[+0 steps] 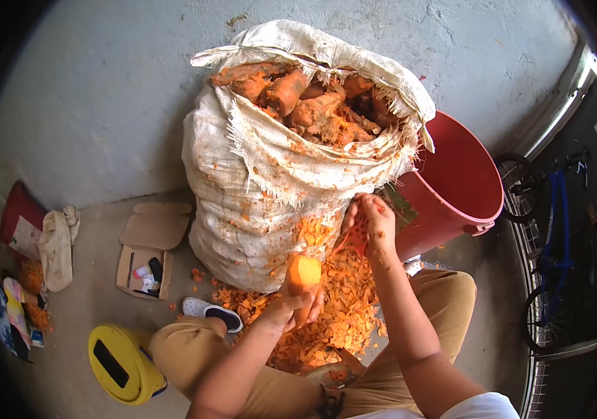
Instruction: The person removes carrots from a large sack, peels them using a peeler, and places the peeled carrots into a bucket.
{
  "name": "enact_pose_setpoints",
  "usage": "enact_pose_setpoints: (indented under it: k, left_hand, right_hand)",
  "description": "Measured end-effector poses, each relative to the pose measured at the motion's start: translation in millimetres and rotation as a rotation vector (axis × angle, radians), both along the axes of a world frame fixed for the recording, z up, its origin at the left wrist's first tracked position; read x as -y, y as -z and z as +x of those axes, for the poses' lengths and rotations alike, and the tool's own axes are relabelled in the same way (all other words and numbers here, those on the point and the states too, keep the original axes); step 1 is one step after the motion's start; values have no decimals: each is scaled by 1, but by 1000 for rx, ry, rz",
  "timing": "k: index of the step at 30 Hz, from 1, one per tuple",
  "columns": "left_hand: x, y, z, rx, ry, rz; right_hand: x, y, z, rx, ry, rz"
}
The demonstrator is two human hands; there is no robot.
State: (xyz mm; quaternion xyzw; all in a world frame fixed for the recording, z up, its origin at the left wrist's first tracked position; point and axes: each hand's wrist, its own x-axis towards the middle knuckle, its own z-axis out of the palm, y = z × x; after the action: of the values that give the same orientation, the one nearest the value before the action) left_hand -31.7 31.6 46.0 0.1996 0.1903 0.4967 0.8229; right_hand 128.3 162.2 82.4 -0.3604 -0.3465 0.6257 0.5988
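Observation:
An orange root vegetable, peeled bright at its upper end, stands upright in my left hand, whose fingers wrap round its lower part. My right hand is raised beside the sack's lower right side, with its fingers closed on a red peeler, partly hidden by the hand. Behind both hands stands a large white woven sack, its open top full of rough orange roots. Below the hands, a heap of orange peelings covers the floor between my legs.
A red bucket stands right of the sack. At the left are an open cardboard box with small items and a yellow lidded bucket. A blue bicycle leans at the right. A pale wall rises behind.

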Motion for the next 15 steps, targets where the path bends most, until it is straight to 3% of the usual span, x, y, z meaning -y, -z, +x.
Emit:
enact_pose_setpoints:
  k: [4,8,10,14,15]
  left_hand:
    - [-16,9,3,-306,-224,99]
    - [-18,5,8,-326,-366,179]
    - [-15,-5,9,-327,-314,179]
    - [-23,3,3,-886,-398,729]
    - [-22,3,3,-969,-357,760]
  right_hand:
    - [26,15,1,320,-179,-106]
    - [60,37,1,445,-387,-269]
    - [76,41,-3,276,-557,-461]
    - [88,74,-4,-209,-681,-603]
    - [89,69,-6,-221,-618,-628]
